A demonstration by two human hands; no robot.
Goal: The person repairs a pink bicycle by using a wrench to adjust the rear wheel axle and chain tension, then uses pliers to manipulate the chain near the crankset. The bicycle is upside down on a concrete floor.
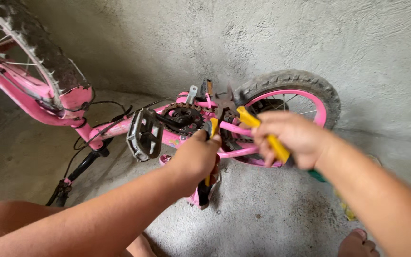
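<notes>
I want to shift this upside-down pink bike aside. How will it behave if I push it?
The pink bike probably tips easily: it seems to rest upside down on narrow points. The rear wheel is off the floor, so it would likely spin freely. The pedal may swing round. Both the left hand and right hand grip yellow-handled tools.

Both bare arms reach forward, low and close together. The left forearm comes up from the lower left, wrist straight, and the left hand (197, 159) is curled into a tight fist, knuckles up, thumb pressed toward the fingers. The right forearm slants in from the lower right, wrist bent slightly inward; the right hand (291, 138) is also clenched, fingers wrapped over, and looks blurred. The two fists sit near each other, not touching. A bare knee shows at lower left.
</notes>
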